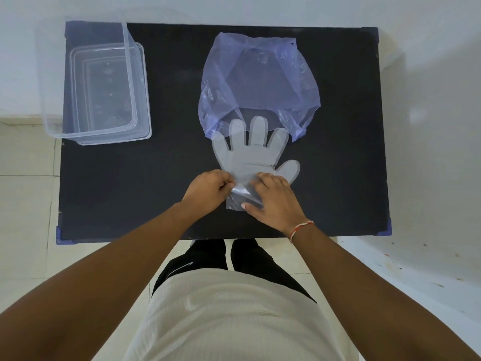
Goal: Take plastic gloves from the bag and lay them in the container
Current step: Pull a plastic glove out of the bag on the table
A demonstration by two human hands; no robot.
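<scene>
A clear plastic glove (251, 156) lies flat on the black table (161, 178), fingers pointing away from me, its fingertips just under the mouth of a translucent purple bag (257, 82). My left hand (208, 190) pinches the glove's cuff at its left edge. My right hand (276, 201) rests on the cuff's right side, fingers pressing and gripping the plastic. The clear rectangular container (104, 136) stands at the table's far left corner, with nothing visible inside it.
The table's near edge has blue corner caps (59, 234). White wall lies behind the table and tiled floor to both sides. My legs stand close against the near edge.
</scene>
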